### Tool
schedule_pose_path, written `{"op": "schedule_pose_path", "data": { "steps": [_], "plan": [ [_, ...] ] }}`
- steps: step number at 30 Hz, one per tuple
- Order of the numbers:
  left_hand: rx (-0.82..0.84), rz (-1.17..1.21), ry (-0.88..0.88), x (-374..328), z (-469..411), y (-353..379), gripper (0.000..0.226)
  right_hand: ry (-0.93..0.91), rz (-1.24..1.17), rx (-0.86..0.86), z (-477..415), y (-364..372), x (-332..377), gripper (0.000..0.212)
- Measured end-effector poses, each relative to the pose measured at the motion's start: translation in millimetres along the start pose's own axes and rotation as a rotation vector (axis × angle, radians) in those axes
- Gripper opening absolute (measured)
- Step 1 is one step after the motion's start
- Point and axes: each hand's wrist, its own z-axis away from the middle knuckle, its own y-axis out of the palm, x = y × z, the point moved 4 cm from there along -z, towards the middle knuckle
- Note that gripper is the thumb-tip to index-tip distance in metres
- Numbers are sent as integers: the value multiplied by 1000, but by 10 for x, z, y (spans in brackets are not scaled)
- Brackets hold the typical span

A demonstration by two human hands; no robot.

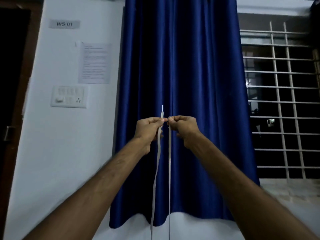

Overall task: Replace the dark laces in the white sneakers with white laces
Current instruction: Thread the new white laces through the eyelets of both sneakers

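A white lace (157, 161) hangs in two strands in front of me, both running down out of the bottom of the view. My left hand (149, 130) pinches the left strand just below its tip, which sticks up above the fingers. My right hand (185, 129) pinches the right strand at its very tip. Both hands are raised at chest height, close together, with the arms stretched forward. The sneakers and the dark laces are not in view.
A blue curtain (181, 84) hangs straight ahead. A white wall with a switch panel (69, 97), a taped paper sheet (94, 63) and a "WS 01" sign (64, 24) stands to the left. A barred window (284, 101) is on the right.
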Motion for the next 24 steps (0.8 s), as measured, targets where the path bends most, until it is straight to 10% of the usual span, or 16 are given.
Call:
{"op": "schedule_pose_path", "data": {
  "steps": [11, 24],
  "plan": [
    [19, 5, -76, 306, 172, -126, 13, 118, -62, 77, 195, -90, -341, 11],
    [164, -556, -616, 3249, 2541, -556, 27, 425, 1002, 801, 2108, -103, -3632, 23]
  ]
}}
